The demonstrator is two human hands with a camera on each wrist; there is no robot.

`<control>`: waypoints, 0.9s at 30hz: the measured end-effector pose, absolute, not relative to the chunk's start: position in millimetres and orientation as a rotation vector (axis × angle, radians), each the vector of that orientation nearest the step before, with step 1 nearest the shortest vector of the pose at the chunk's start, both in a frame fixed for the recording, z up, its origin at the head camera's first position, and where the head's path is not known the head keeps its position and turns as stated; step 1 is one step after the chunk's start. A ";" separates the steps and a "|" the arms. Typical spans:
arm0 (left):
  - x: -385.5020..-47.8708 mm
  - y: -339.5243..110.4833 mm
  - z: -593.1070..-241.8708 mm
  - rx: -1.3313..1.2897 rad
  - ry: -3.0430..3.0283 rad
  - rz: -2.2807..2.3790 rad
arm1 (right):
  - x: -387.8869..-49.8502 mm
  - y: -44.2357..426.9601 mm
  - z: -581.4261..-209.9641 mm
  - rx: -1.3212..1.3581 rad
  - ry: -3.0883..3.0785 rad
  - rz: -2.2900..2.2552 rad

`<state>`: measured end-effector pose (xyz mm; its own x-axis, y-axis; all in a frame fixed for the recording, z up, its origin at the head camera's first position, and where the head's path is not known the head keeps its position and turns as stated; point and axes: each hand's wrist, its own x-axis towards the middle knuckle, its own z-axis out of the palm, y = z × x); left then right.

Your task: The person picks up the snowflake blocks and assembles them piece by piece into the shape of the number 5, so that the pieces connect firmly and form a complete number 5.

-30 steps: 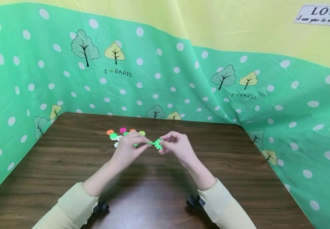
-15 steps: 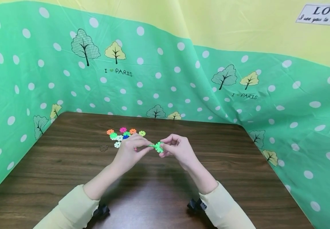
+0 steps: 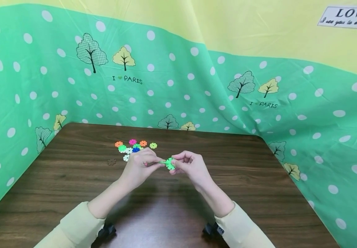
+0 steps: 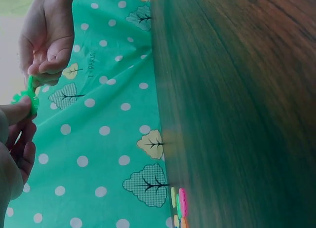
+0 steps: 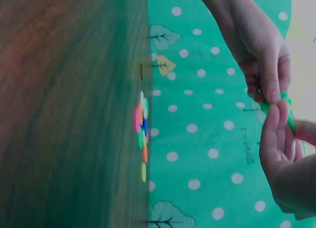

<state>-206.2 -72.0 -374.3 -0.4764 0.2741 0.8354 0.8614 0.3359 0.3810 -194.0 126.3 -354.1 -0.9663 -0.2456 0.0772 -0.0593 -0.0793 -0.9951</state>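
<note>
Above the table, my left hand [image 3: 138,167] pinches a green notched snowflake disc [image 4: 20,96] between thumb and fingers. Seen from the head, that disc is nearly edge-on and mostly hidden by the fingertips. My right hand [image 3: 194,168] pinches a second green snowflake disc [image 3: 170,164], its notched face turned toward the head camera. The two discs meet at an angle, edge to edge; whether their slots are interlocked cannot be made out. In the right wrist view, fingers cover much of both discs.
Behind my left hand lies a loose group of snowflake discs, among them a pink [image 3: 132,141], a blue [image 3: 135,150], a white [image 3: 126,157] and a yellow one [image 3: 153,145]. A see-through disc [image 3: 111,162] lies left of them. Polka-dot cloth [image 3: 178,93] hangs around the brown table [image 3: 243,165].
Both hands have come slightly down and nearer to me with the green discs still pinched. More of the orange and blue discs behind the left hand now shows.
</note>
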 end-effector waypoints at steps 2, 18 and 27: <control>-206.2 -72.0 -374.3 -1.010 -1.927 -1.125 | -192.8 124.8 -355.0 -0.333 2.028 -2.206; -203.8 -81.5 -380.3 -0.929 -2.038 -1.125 | -197.8 120.4 -359.4 -0.375 2.002 -2.123; -210.6 -95.7 -377.5 -0.978 -2.107 -1.075 | -202.4 126.1 -358.0 -0.367 2.005 -2.122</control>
<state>-210.6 -95.7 -377.5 -0.5675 0.3466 0.7469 0.8081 0.4083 0.4246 -202.4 126.1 -358.0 -0.9495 -0.3106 0.0432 -0.0256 -0.0608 -0.9978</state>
